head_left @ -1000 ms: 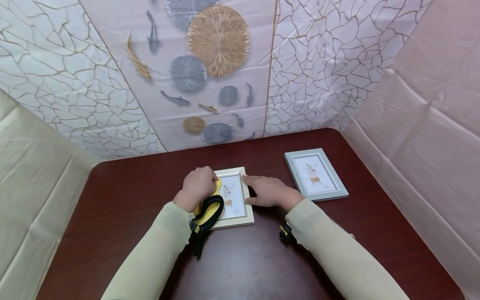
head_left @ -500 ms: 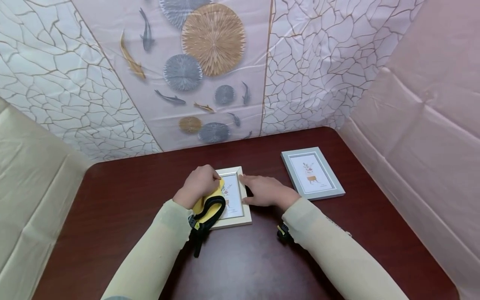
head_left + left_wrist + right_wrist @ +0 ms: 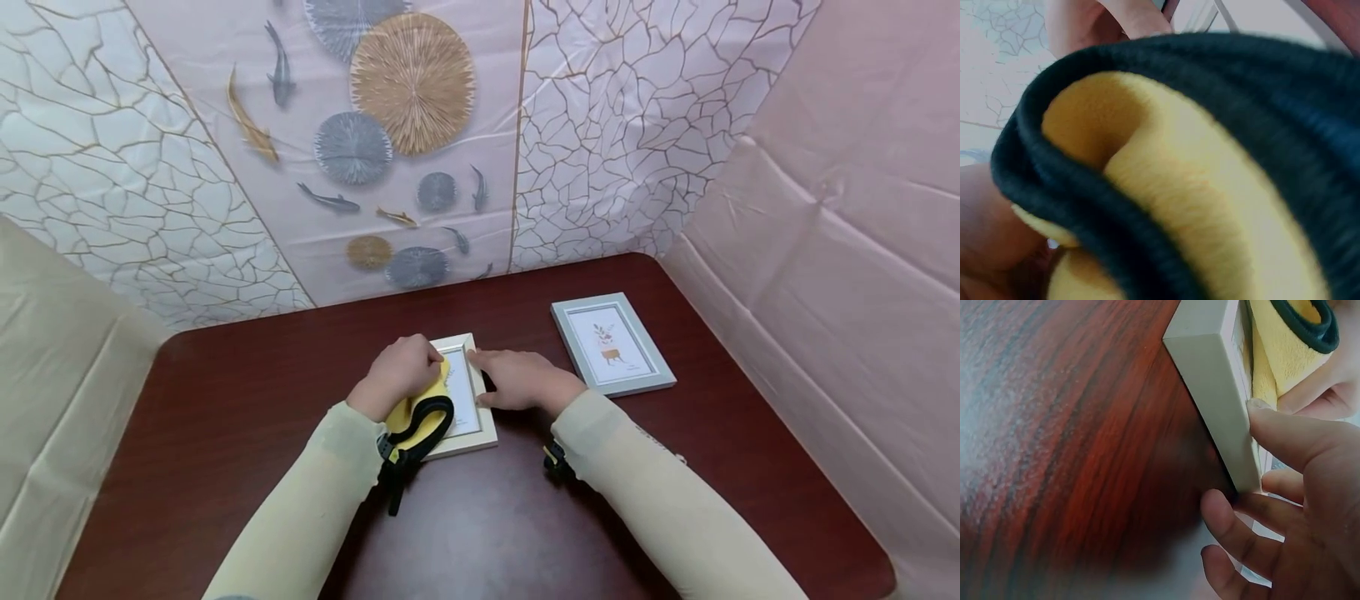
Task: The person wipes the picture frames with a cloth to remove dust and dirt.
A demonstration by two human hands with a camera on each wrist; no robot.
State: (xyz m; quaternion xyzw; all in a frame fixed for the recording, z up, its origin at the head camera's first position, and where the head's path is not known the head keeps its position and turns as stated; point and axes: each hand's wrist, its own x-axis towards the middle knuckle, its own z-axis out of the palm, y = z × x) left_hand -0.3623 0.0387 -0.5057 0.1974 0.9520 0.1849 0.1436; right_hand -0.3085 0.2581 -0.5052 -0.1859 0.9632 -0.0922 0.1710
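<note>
A cream picture frame (image 3: 486,427) lies face up on the table, partly covered by a yellow cloth (image 3: 422,427) with a dark edging. My left hand (image 3: 399,373) grips the cloth bunched up over the left part of the frame's glass. In the left wrist view the folded cloth (image 3: 1191,187) fills most of the picture, and its dark border hides much behind it. My right hand (image 3: 521,379) holds the frame's right edge. The right wrist view shows the thumb on the front border and fingers at the corner and side of the frame (image 3: 1210,387).
A grey-blue picture frame (image 3: 611,346) with a plant print lies face up to the right of my right hand. The dark red table (image 3: 240,417) meets a patterned backdrop (image 3: 420,192) at the back and pale cloth walls at both sides.
My left hand has slid the cloth a little to the right across the glass, covering more of the print. My right hand keeps its hold. The head view has shifted slightly.
</note>
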